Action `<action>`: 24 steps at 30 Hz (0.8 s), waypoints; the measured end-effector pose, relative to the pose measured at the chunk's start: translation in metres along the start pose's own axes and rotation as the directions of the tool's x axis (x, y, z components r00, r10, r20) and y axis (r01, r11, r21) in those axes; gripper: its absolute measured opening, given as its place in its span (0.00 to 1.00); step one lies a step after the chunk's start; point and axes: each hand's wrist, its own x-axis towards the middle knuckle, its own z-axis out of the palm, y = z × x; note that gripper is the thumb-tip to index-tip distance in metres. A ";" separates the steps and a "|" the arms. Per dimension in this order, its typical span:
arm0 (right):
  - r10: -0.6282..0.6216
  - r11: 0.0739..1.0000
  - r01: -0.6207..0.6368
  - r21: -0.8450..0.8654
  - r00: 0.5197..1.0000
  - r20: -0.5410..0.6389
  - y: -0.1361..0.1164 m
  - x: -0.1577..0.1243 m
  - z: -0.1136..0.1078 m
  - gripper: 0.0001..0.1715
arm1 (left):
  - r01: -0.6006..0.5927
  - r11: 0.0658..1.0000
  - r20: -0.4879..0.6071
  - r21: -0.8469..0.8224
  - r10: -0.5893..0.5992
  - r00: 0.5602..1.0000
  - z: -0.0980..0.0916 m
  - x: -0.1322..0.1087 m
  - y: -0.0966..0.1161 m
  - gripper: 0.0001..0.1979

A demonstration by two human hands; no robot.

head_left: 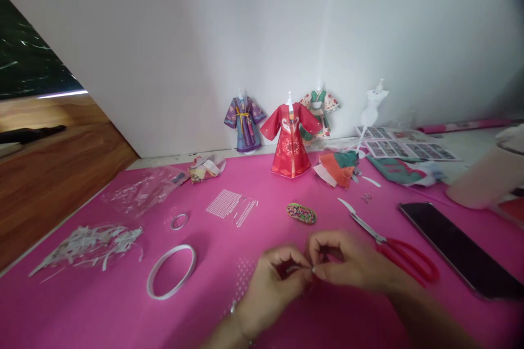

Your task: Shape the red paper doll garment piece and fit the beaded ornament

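Note:
My left hand [282,278] and my right hand [344,262] meet fingertip to fingertip above the pink mat, both closed in a pinch. A tiny beaded strip [292,269] shows inside the curl of my left fingers. At the right fingertips there is a small white speck, too small to name. Just beyond the hands lies an oval hair clip [302,212] covered in colourful dots. Red-handled scissors [385,242] rest to the right, partly open, with the handles near my right wrist. A sheet of stick-on pearls [224,203] is farther left.
Small robes on stands, one red [291,142] and one purple [244,124], line the back wall beside a bare white mannequin [373,103]. A phone [458,245] lies right. Tape rolls [172,272], paper shreds [92,245] and a plastic bag [143,188] lie left.

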 end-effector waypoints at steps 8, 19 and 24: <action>0.011 1.000 -0.011 -0.012 1.000 0.004 -0.002 -0.001 -0.001 0.04 | -0.025 0.999 0.023 0.036 0.024 0.999 -0.002 0.001 0.000 0.05; 0.009 1.000 -0.009 0.004 1.000 0.022 -0.001 -0.001 -0.002 0.03 | 0.007 1.000 0.036 0.012 -0.007 0.999 -0.005 0.002 -0.003 0.04; 0.021 1.000 -0.021 0.014 0.999 0.041 -0.004 -0.002 -0.002 0.04 | 0.016 1.000 0.061 -0.011 -0.015 0.998 -0.006 0.002 -0.002 0.04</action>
